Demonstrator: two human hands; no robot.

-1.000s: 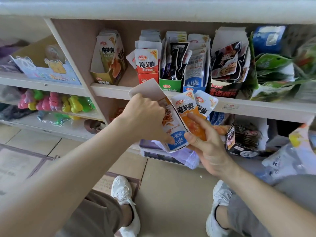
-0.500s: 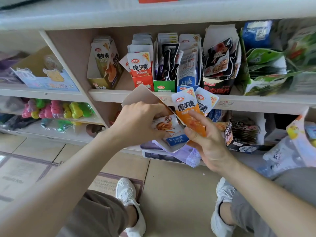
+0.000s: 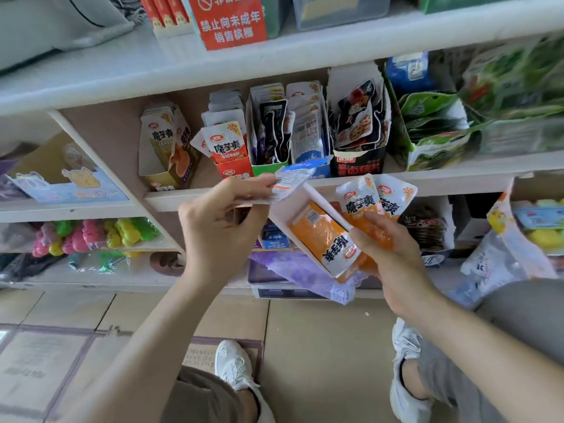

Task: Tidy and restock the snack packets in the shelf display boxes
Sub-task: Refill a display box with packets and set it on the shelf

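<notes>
Here, left hand (image 3: 225, 227) is up in front of the shelf (image 3: 183, 200), thumb and fingers pinching a blue-and-white packet (image 3: 294, 180) just above the display box (image 3: 287, 210). Right hand (image 3: 393, 261) is curled around the tilted box's lower end, also gripping two fanned packets (image 3: 363, 203) behind it. An orange packet (image 3: 320, 236) lies inside the box.

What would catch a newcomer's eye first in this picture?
The two hands in the middle: the left hand pinches a blue-and-white packet, and the right hand holds a white box with orange packets in it. Above, a red sign stands on the top shelf.
</notes>
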